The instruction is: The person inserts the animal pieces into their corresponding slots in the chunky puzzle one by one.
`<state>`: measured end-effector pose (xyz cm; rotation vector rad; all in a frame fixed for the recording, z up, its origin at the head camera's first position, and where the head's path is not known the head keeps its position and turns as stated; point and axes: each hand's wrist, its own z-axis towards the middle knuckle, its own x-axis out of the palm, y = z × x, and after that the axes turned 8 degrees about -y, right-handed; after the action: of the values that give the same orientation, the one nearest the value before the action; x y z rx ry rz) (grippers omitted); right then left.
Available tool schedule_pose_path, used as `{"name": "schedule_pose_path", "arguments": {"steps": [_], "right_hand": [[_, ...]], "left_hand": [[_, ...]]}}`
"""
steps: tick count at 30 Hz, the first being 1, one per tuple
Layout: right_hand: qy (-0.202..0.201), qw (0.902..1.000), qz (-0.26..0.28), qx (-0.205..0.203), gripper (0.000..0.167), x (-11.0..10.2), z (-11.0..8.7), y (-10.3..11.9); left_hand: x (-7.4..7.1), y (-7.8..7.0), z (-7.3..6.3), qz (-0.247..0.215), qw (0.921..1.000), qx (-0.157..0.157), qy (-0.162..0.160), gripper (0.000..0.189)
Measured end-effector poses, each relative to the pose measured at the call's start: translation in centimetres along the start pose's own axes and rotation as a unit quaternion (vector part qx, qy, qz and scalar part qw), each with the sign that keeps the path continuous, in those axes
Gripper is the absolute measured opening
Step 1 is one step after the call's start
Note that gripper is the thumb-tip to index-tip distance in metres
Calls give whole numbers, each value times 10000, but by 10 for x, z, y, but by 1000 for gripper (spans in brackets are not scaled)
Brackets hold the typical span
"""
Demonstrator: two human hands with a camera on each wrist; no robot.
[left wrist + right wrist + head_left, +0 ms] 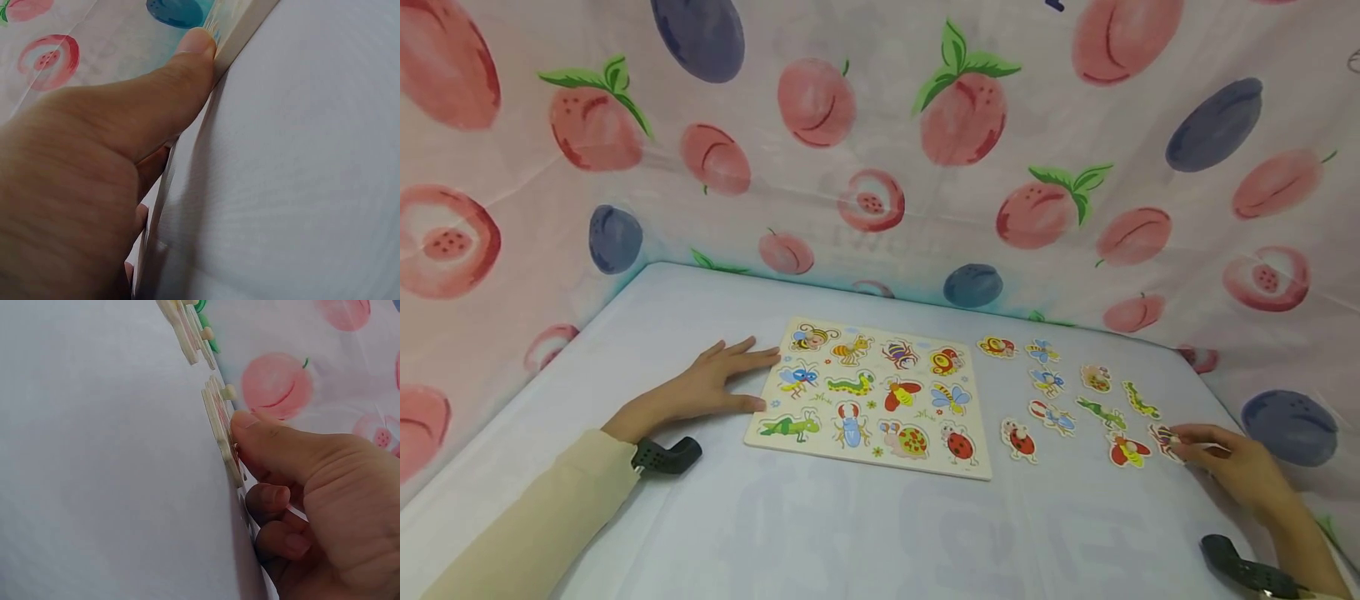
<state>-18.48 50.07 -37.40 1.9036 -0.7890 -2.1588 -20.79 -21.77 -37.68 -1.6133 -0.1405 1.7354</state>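
Observation:
A wooden puzzle board (829,450) printed with colourful bugs lies flat on the table. My left hand (707,383) rests at its left edge, fingers spread and nearly straight; in the left wrist view the thumb (187,69) touches the board's edge. On the far right, my right hand (1236,467) pinches a spider puzzle piece (1162,438) between thumb and forefinger, its other fingers curled. Right beside it lies a red-winged bug piece (1127,451). In the right wrist view the thumb (262,434) partly hides the spider piece behind other piece edges.
Several loose knobbed bug pieces lie right of the board, among them a ladybug piece (1018,440), a stag beetle piece (1052,417), a grasshopper piece (1101,412) and a caterpillar piece (1141,400). A fruit-printed curtain (865,100) stands behind the white tabletop (820,533).

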Motion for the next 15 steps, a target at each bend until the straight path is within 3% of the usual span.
{"name": "schedule_pose_path", "arguments": {"steps": [3, 15], "right_hand": [[-18, 9998, -13, -178, 76, 0, -2, 2], [-237, 9993, -227, -202, 75, 5, -5, 3]], "left_hand": [[-1, -2, -1, -36, 10000, 3, -8, 78], [0, 0, 1, 42, 9999, -125, 88, 80]]}}
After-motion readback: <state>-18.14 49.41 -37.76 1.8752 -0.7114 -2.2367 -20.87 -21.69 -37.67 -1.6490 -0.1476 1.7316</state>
